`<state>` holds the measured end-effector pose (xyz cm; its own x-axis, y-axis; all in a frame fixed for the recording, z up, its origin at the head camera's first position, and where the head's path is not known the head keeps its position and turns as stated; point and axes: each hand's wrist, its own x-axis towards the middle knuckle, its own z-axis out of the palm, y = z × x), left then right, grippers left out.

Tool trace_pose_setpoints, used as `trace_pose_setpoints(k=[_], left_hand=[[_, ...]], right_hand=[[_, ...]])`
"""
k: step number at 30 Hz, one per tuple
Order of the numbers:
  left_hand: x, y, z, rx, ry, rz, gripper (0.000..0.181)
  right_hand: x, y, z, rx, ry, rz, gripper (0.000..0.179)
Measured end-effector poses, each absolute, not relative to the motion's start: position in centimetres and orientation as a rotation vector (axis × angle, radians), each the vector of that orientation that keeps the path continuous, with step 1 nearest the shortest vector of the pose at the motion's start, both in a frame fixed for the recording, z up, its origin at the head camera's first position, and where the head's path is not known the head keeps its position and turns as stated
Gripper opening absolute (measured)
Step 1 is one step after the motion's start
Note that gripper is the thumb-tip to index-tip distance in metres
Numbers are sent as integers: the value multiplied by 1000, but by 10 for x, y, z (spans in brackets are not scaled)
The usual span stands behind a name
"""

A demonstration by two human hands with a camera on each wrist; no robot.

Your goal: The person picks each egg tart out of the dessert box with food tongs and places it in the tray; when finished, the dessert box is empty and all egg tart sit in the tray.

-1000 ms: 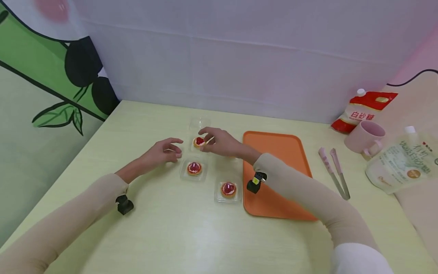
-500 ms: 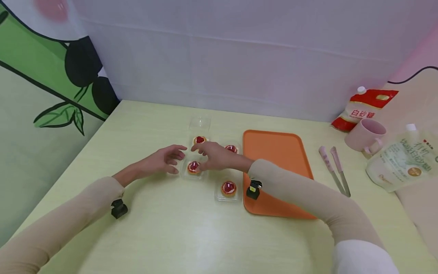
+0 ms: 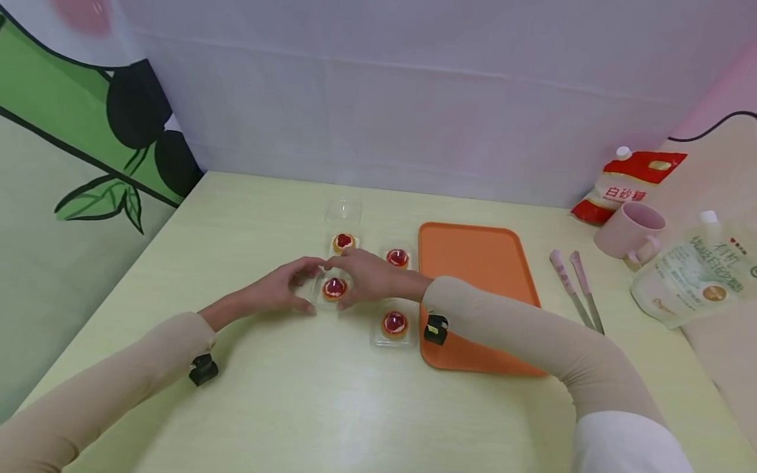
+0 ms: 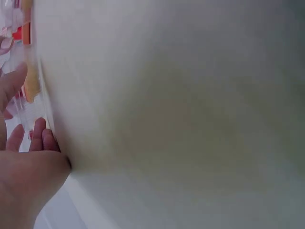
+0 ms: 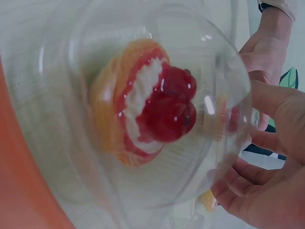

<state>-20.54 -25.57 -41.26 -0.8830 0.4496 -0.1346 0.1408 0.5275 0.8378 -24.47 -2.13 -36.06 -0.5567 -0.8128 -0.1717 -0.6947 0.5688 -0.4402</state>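
Observation:
A tart with red fruit sits in a clear plastic box, between my two hands in the head view. My left hand curves along the box's left side, thumb at the near corner and fingers at the far one. From the right, my right hand reaches round the same box, its fingertips close to the left ones at the back. Whether the fingers press the box cannot be told. In the right wrist view another boxed tart fills the foreground, with my right hand beyond it.
Behind lies a box with its lid folded back and a tart inside. More boxed tarts stand beside an orange tray. Tongs, a pink mug, a red sugar bag and a pale pouch are right.
My right hand has left the tart in the opened box and come nearer to the front boxed tart. My left hand has moved slightly nearer and right, closing in on that same box.

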Motion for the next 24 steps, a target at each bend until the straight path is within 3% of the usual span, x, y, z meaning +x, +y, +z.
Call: trace_pose_setpoints(k=[9,24], left_hand=[[-197,-243,-415,533,2562,1236,92],[-194,-234,-421,526,2710,1193,83]], right_hand=[[-242,-20,-359,-1246,2460,-459,75],[-238,-22,-358,-1421,2472,-306,73]])
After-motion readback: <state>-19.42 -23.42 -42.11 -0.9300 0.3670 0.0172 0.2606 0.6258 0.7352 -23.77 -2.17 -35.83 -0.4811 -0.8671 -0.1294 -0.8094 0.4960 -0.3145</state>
